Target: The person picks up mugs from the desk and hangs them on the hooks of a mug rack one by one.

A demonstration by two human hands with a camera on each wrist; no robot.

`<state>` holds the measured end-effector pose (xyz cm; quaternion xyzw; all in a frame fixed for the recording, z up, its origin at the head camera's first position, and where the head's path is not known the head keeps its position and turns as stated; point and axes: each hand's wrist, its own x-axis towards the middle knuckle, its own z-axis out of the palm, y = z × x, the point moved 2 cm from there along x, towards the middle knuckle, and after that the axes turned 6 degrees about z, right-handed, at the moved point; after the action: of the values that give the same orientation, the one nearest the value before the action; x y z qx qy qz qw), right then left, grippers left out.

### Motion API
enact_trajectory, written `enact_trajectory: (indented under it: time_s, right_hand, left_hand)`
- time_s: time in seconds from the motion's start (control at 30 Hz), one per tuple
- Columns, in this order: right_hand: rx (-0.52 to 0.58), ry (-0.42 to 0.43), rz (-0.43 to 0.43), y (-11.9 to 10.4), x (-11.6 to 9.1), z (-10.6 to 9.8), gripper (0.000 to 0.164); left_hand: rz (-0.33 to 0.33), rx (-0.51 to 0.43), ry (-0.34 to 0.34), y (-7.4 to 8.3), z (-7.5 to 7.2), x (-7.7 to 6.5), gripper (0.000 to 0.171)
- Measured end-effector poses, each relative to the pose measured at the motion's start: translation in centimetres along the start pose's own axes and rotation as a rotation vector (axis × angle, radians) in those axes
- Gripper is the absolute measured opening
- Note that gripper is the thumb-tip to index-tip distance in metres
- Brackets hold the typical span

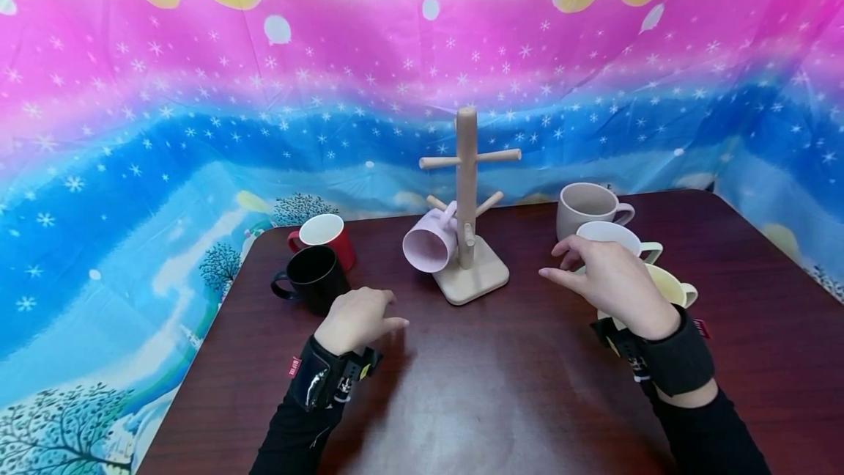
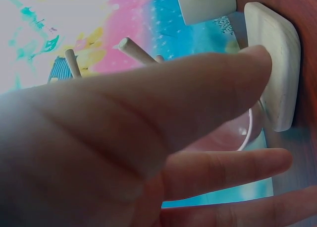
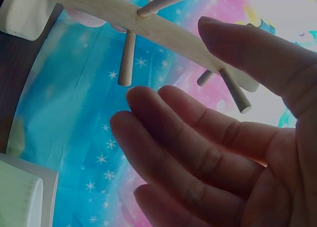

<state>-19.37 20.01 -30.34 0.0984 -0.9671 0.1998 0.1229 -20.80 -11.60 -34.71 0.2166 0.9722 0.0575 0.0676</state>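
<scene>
A wooden mug tree [image 1: 467, 189] stands mid-table with a lilac mug [image 1: 430, 242] hanging by its handle from a lower left peg. My left hand [image 1: 359, 319], fingers relaxed and holding nothing, is just right of a black mug [image 1: 315, 281]; a red mug with a white inside [image 1: 332, 239] stands behind that. At the right, my empty right hand [image 1: 609, 277] hovers with loosely bent fingers in front of a white mug [image 1: 609, 234] and a pale yellow mug [image 1: 669, 286], partly hiding both. A grey mug [image 1: 587, 207] stands behind them. The right wrist view shows bare pegs [image 3: 127, 58].
All of this stands on a dark reddish-brown table [image 1: 475, 394]. A colourful patterned cloth [image 1: 369, 79] hangs behind it and along the sides. The mug tree's square base [image 1: 471, 281] lies between the two hands.
</scene>
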Motion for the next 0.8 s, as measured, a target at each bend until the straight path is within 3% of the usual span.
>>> enact_trajectory:
  time_s: [0.8]
  right_hand:
    - [-0.009, -0.045, 0.007, 0.07, 0.18, 0.53, 0.026]
  left_hand:
    - [0.014, -0.006, 0.007, 0.02, 0.19, 0.14, 0.042]
